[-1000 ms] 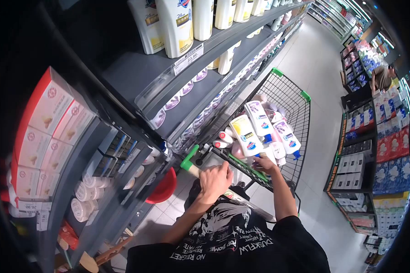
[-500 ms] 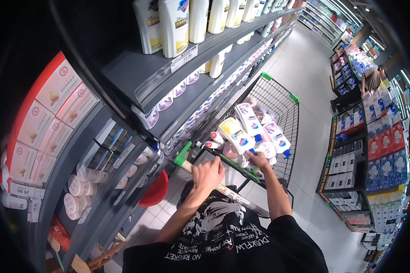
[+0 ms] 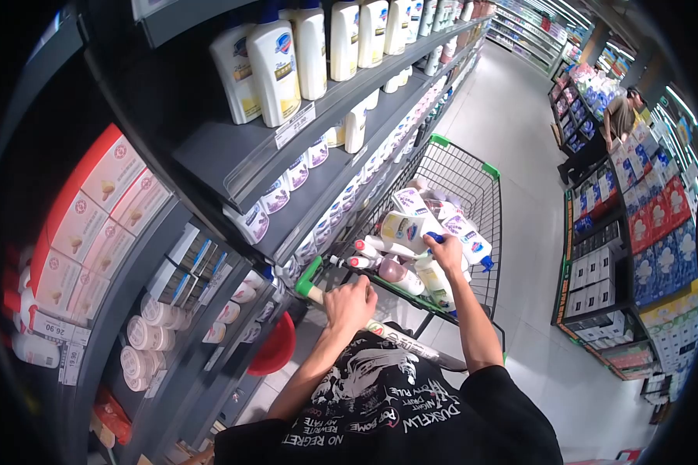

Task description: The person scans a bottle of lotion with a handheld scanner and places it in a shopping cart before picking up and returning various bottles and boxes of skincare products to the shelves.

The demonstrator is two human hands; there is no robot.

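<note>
In the head view, my right hand (image 3: 447,254) is closed around the blue-capped neck of a white body wash bottle (image 3: 402,229) with a yellow label. The bottle is tilted over the load inside the shopping cart (image 3: 485,198). Beneath and around it lie several other bottles, among them a purple-labelled bottle (image 3: 459,226), a pinkish bottle (image 3: 399,273) and a pale bottle (image 3: 436,285) below my right hand. My left hand (image 3: 350,304) rests with curled fingers on the cart handle (image 3: 314,291), near its green end.
Shelves on the left hold upright white bottles (image 3: 275,77), boxed goods (image 3: 81,240) and stacked round tubs (image 3: 143,333). A red basin-like object (image 3: 275,345) sits low beside the shelving. Across the aisle, packaged goods (image 3: 659,213) fill a display, with a person (image 3: 620,116) beside it.
My right hand has lifted the yellow-labelled bottle slightly and turned it, so its label faces differently. The view has shifted a little. My left hand stays at the handle.
</note>
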